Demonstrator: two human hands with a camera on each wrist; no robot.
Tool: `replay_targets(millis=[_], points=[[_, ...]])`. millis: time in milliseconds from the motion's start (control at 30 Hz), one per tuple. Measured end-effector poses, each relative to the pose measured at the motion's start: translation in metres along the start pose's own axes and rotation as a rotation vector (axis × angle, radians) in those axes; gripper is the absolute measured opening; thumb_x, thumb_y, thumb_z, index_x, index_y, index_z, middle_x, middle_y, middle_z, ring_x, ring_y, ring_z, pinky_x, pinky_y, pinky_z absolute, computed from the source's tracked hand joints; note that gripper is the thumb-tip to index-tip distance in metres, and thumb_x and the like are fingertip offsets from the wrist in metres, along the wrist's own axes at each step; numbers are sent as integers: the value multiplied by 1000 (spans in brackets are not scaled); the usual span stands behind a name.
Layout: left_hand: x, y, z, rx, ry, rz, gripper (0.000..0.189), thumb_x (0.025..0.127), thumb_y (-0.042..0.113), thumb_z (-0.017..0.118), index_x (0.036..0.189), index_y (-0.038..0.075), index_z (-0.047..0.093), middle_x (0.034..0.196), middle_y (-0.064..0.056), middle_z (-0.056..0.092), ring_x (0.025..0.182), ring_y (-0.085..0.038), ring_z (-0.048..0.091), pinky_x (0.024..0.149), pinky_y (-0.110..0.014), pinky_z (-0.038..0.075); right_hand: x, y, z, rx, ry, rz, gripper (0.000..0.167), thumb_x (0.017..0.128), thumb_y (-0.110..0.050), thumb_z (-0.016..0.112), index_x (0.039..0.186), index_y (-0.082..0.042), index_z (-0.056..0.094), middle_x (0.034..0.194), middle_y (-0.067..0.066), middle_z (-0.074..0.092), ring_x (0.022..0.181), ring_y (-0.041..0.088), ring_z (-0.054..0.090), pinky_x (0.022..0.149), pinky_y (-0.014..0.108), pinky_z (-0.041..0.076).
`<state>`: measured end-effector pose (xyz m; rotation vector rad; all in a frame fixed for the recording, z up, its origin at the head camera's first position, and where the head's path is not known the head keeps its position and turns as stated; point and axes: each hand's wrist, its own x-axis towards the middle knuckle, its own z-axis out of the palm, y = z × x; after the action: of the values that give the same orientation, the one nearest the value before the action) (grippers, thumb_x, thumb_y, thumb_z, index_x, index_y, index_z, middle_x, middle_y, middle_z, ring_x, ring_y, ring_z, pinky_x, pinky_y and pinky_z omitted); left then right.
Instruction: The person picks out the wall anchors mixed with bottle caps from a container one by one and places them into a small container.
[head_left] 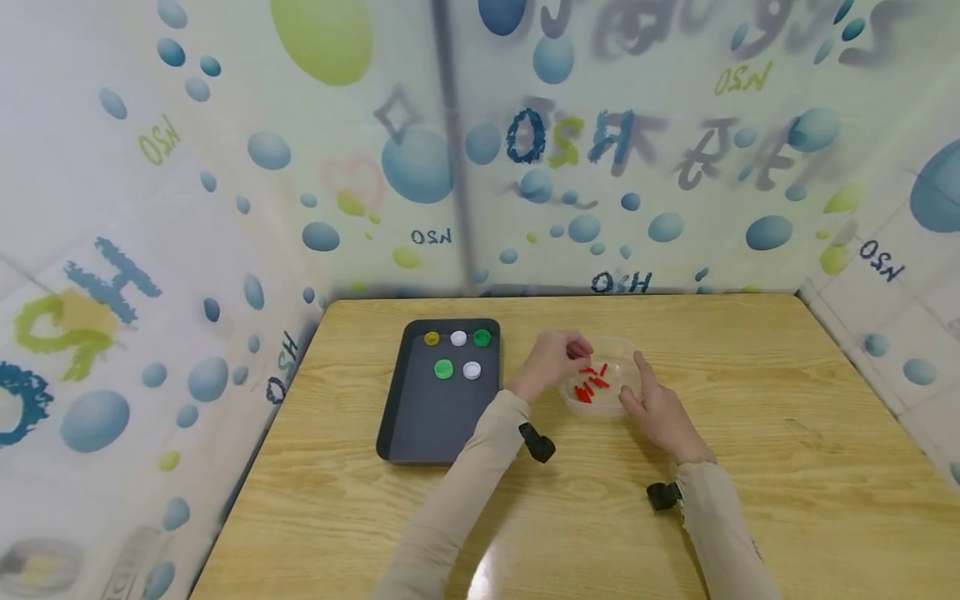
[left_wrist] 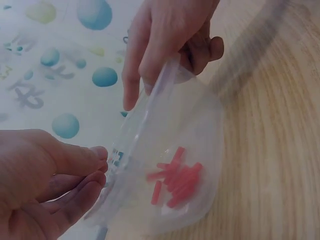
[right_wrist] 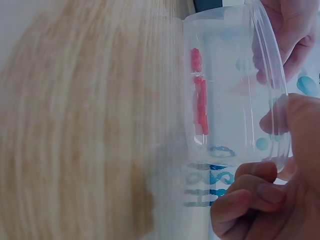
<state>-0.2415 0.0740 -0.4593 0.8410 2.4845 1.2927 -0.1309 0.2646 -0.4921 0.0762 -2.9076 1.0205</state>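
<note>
My right hand grips the near right side of a clear plastic container, thumb over the rim and fingers curled outside it. Several short red sticks lie loose on its bottom; the left wrist view shows more red sticks through the wall. At the container's far left side is my left hand, its fingertips just above the sticks. Its thumb and index tips come together close to the rim in the left wrist view; I cannot tell whether a stick is between them.
Left of the container lies a dark grey tray with a raised edge. Several small round caps sit in its far half: a yellow cap, white ones and green ones. Beyond the wooden table hangs a patterned curtain.
</note>
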Motion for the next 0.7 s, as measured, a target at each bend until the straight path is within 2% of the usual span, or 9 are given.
replay_targets(millis=[133,267,400,500,567,633,700], points=[[-3,-1,-1,-9,-10,-7,17,94,5,71,110,-1,73,97,-6,73,83,-10,66,72,-16,54,1,-5,1,7,-6,-2,72,107,-23,47,158,9,9,63,4,46,60,19,47,78,47,49],[-7,0,-7,-4,10,-5,19,95,8,70,113,0,72,100,-6,73,86,-11,66,76,-17,55,3,-7,1,7,-6,3,72,107,-24,46,159,8,8,65,4,47,63,19,48,79,46,48],[-11,-2,-12,26,38,8,28,97,15,70,122,4,69,105,-5,73,89,-12,66,78,-18,55,3,-6,1,3,-13,31,73,108,-27,45,160,5,6,73,13,55,70,25,56,84,52,50],[-15,-5,-15,48,57,26,37,98,19,68,132,6,63,112,-6,72,93,-13,67,81,-18,55,2,-5,1,2,-22,55,75,109,-35,43,161,2,4,102,31,67,93,42,67,96,61,49],[-18,-7,-17,55,67,39,41,99,20,67,137,7,59,117,-8,71,96,-15,68,83,-20,56,1,-3,0,4,-27,61,76,109,-40,41,162,-1,3,119,34,65,111,48,64,100,66,45],[-22,-9,-19,57,73,45,43,100,22,65,140,9,56,122,-9,69,99,-17,67,85,-22,56,1,0,-2,2,-35,65,76,109,-46,36,163,-4,3,117,32,66,108,49,65,97,64,48],[-26,-10,-22,65,75,53,45,101,24,63,142,9,54,127,-11,67,103,-20,66,89,-25,56,0,3,-5,0,-35,69,75,109,-49,33,163,-6,3,98,24,67,91,40,66,86,58,51]])
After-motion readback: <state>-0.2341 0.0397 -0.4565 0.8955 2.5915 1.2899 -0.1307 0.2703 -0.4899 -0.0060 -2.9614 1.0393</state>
